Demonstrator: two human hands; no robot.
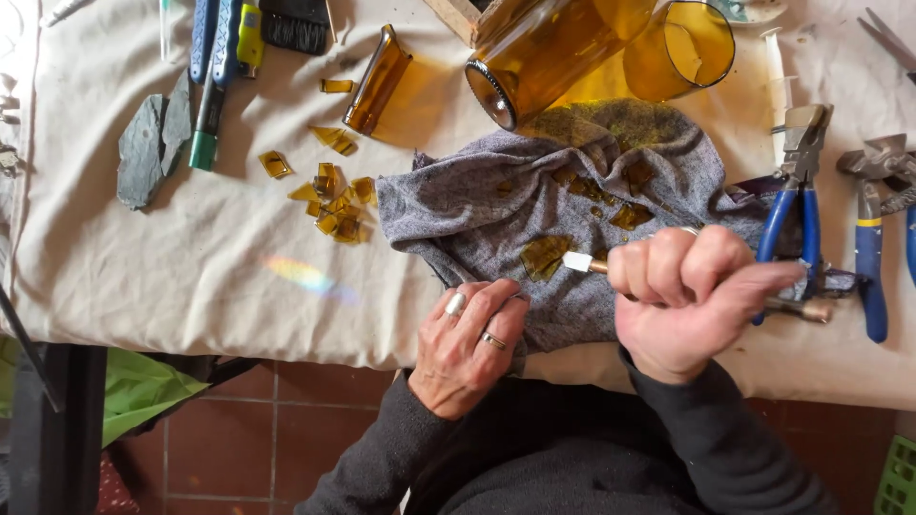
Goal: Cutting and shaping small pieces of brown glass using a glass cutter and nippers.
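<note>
My right hand (pixel 692 296) is closed around a thin tool (pixel 580 262) with a white tip and a brass-coloured shaft. The tip rests against an amber glass shard (pixel 544 256) lying on a grey cloth (pixel 496 205). My left hand (pixel 468 343), with rings on its fingers, presses flat on the cloth's near edge just left of the shard. Smaller amber fragments (pixel 611 195) lie scattered higher on the cloth.
A pile of amber glass pieces (pixel 334 205) lies left of the cloth. Cut amber bottle parts (pixel 544 57) sit at the back. Blue-handled pliers (pixel 797 205) lie at right. A slate stone (pixel 148 143) and markers (pixel 215 76) are at left. The table's near edge (pixel 239 339) runs below my hands.
</note>
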